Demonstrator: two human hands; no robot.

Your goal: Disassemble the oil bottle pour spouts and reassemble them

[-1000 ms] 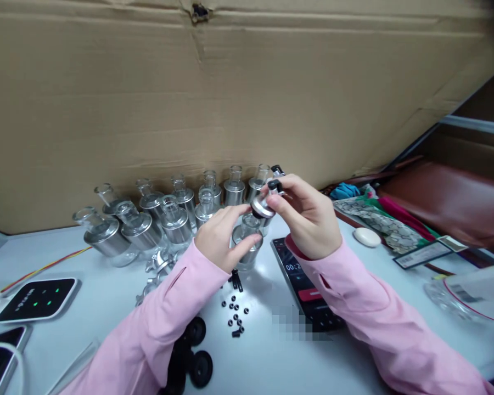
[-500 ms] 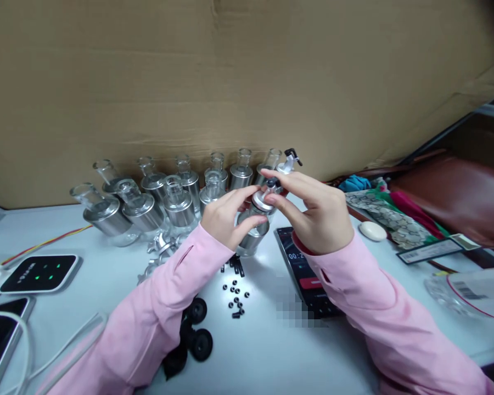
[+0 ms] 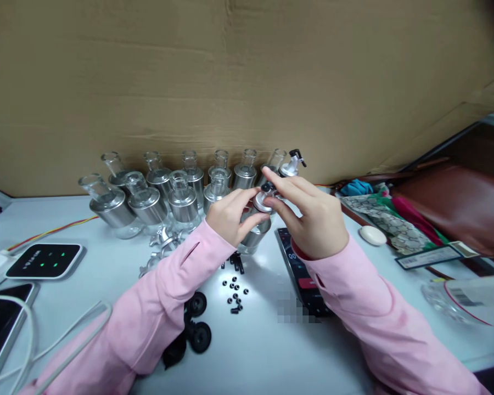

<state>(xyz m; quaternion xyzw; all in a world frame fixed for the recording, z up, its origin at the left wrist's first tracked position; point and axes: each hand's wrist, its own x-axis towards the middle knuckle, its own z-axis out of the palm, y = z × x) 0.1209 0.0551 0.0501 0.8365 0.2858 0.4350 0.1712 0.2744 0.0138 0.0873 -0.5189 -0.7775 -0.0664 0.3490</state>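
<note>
A glass bottle with a metal sleeve [image 3: 254,242] stands in front of me, its neck partly hidden by my fingers. My left hand [image 3: 226,216] is closed round its neck, the thumb across the front. On top sits a silver pourer cap [image 3: 263,203] with a black tip, which my right hand [image 3: 319,216] grips at the side between thumb and fingers. Behind my right hand a similar silver cap with a black lever [image 3: 291,164] tops another bottle. Several uncapped glass bottles with metal sleeves [image 3: 183,206] stand in rows to the left.
Silver metal parts [image 3: 161,241] lie near my left forearm. Small black pieces [image 3: 234,291] and round black parts [image 3: 200,336] are on the white table [image 3: 255,356]. A phone [image 3: 302,274] lies under my right wrist. A clear plastic bag [image 3: 465,299] and white disc [image 3: 372,235] sit right.
The camera view has shifted slightly. My right fingers have straightened a little and changed their hold at the pourer cap; my left hand stays round the bottle neck.
</note>
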